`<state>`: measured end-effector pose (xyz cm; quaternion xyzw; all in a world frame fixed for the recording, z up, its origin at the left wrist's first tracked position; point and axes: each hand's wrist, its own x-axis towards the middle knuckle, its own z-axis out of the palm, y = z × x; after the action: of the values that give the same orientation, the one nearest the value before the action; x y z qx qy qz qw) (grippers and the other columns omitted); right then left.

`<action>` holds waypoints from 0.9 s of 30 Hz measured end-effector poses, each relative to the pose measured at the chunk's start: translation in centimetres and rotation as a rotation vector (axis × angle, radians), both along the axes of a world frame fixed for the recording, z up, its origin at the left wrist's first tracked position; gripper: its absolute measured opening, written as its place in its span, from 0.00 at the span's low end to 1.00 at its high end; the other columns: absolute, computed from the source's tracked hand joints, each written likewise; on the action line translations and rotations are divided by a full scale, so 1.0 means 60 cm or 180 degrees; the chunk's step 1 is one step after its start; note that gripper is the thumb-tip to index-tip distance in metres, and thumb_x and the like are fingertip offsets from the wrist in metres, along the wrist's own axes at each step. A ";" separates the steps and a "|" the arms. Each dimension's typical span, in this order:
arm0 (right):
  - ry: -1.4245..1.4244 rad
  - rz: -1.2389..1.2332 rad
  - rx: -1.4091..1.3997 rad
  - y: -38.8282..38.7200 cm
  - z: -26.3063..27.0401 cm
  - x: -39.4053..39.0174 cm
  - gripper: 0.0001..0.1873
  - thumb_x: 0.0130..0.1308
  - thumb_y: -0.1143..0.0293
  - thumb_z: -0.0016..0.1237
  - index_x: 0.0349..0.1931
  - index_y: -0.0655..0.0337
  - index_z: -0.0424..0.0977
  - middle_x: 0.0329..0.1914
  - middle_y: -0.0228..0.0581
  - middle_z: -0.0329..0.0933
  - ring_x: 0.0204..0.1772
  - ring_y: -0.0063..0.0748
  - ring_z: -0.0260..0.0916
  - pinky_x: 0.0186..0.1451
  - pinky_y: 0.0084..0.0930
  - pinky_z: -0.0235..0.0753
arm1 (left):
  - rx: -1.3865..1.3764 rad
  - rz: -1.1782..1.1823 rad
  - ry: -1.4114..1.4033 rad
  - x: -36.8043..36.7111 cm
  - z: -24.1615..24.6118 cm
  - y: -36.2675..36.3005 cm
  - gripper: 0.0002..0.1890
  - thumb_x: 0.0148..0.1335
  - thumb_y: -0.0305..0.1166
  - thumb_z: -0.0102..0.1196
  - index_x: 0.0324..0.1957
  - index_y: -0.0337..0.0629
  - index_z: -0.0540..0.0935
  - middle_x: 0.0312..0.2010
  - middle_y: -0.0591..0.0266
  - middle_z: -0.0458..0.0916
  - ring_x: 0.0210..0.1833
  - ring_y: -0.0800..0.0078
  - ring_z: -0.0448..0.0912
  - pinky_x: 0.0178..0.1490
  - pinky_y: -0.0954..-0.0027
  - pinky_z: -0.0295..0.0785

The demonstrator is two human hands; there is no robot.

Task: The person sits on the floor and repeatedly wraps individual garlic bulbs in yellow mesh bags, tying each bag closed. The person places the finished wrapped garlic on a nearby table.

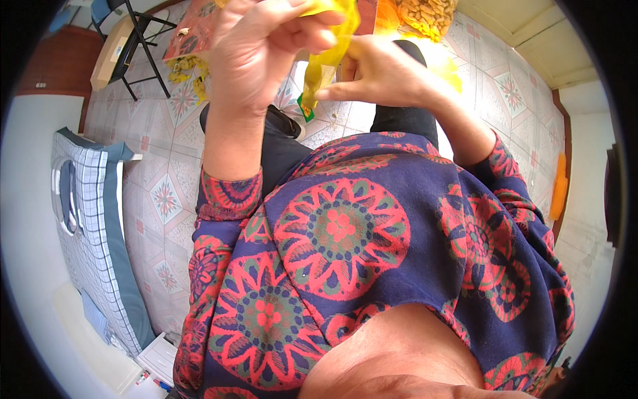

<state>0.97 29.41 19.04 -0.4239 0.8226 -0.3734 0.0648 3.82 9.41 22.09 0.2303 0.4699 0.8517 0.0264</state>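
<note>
My left hand (264, 50) is raised at the top centre, its fingers and thumb pinching a strip of yellow netting (341, 37). Close beside it, my right hand (384, 75) holds the same netting lower down, with the thumb by its gathered lower end. A small green and yellow tag (306, 108) hangs at that end. Part of the netting runs beyond the top edge of the picture. Behind my hands is a low table with a red patterned top (194, 30), and a small pale piece (183, 32) lies on it.
Yellow netting (187, 70) hangs at the table's left side. A net bag of peanuts in the shell (428, 17) is at the top right. A folding chair (134, 45) with a cardboard box (109, 52) stands upper left. A bed with a checked cover (94, 199) lies along the left.
</note>
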 end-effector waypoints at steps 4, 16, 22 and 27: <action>-0.1433 0.0530 -0.2103 -0.010 -0.064 0.012 0.26 0.60 0.48 0.57 0.48 0.60 0.73 0.49 0.52 0.72 0.49 0.39 0.74 0.53 0.32 0.73 | -0.0872 -0.0236 0.0430 0.018 0.031 0.102 0.07 0.65 0.27 0.53 0.40 0.32 0.78 0.30 0.51 0.84 0.27 0.75 0.83 0.33 0.76 0.78; -0.2793 -0.1024 -0.2598 0.039 -0.121 -0.042 0.18 0.77 0.63 0.39 0.58 0.66 0.67 0.50 0.43 0.78 0.48 0.33 0.80 0.50 0.25 0.79 | -0.0678 -0.0748 -0.1740 -0.007 -0.258 0.057 0.18 0.69 0.42 0.53 0.49 0.36 0.78 0.46 0.51 0.83 0.50 0.67 0.82 0.56 0.67 0.76; -0.3186 -0.0672 -0.2858 0.038 -0.142 -0.019 0.17 0.76 0.63 0.39 0.57 0.65 0.68 0.50 0.42 0.78 0.47 0.29 0.80 0.47 0.21 0.77 | 0.1612 -0.1175 -0.2184 -0.053 -0.300 0.013 0.25 0.71 0.48 0.48 0.57 0.34 0.72 0.56 0.48 0.76 0.59 0.55 0.76 0.63 0.56 0.73; -0.2717 -0.0844 -0.2265 0.031 -0.138 -0.001 0.18 0.75 0.61 0.44 0.55 0.67 0.70 0.49 0.39 0.78 0.46 0.26 0.79 0.46 0.21 0.78 | 0.1629 -0.0692 -0.1798 -0.061 -0.299 0.003 0.20 0.73 0.40 0.47 0.55 0.34 0.74 0.56 0.50 0.77 0.58 0.58 0.78 0.61 0.56 0.76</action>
<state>0.92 31.29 10.77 -0.1243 0.5933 -0.7704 0.1973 0.18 9.60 4.14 0.0344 0.1896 0.9634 0.1863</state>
